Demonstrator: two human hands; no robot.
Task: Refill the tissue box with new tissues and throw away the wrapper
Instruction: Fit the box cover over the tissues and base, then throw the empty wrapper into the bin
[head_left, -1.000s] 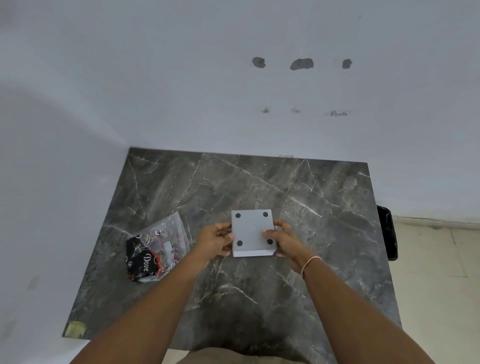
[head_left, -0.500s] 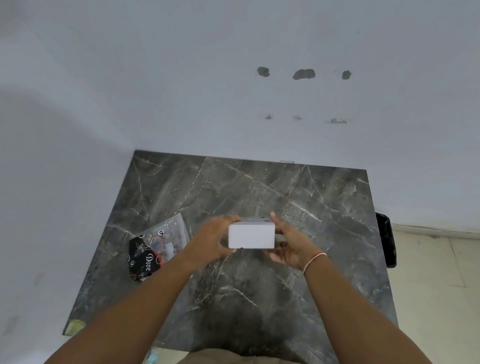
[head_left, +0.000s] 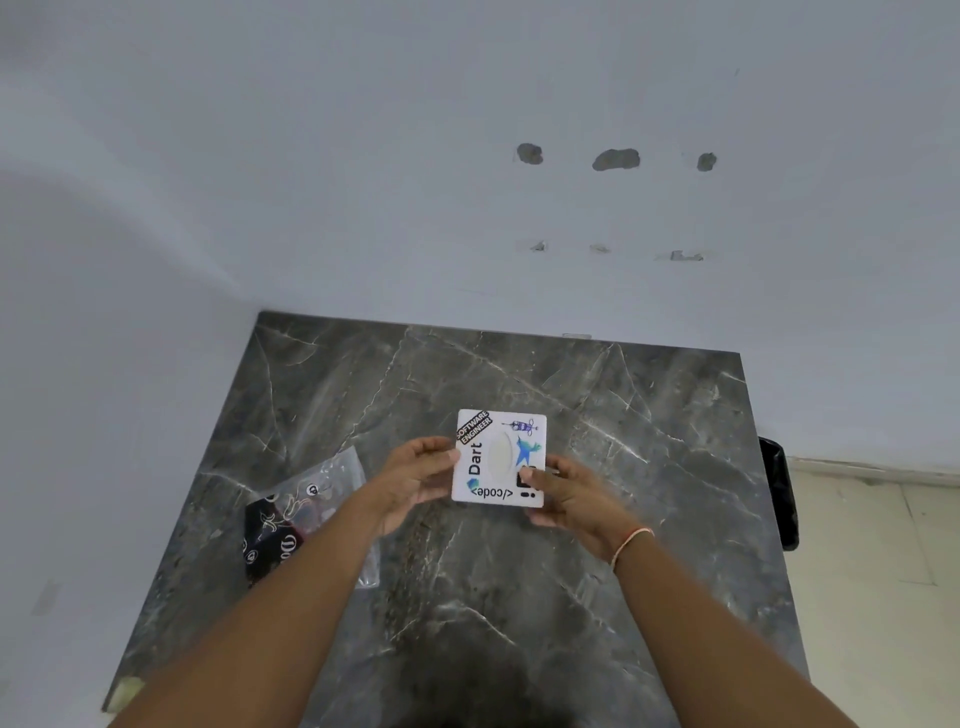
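Head view: a person holds a white tissue box (head_left: 498, 457) just above the dark marble table (head_left: 649, 415), sticker-covered top face up, its oval slot showing near the middle. The left hand (head_left: 415, 478) grips the box's left edge and the right hand (head_left: 571, 499) its lower right corner, so the box hangs between the two. To the left on the table lies the wrapper (head_left: 306, 519), a clear and black plastic pack, well apart from the box; the left forearm crosses over part of it. A black bin (head_left: 776, 493) stands past the table's right edge.

What could go wrong: no tissue sticks out of the slot, so whether the refill sits properly inside cannot be told; if the stack is bunched, the first sheet may not feed through. The grip is only at the edges, so a loose base could drop open or the box could slip and land crooked. The wrapper is light plastic and could slide off the table when a hand reaches for it.

The left fingers (head_left: 441, 453) are curled and closed on the box's left side, thumb on top. The right fingers (head_left: 535, 475) are likewise clamped on the corner, thumb pressed onto the top face.
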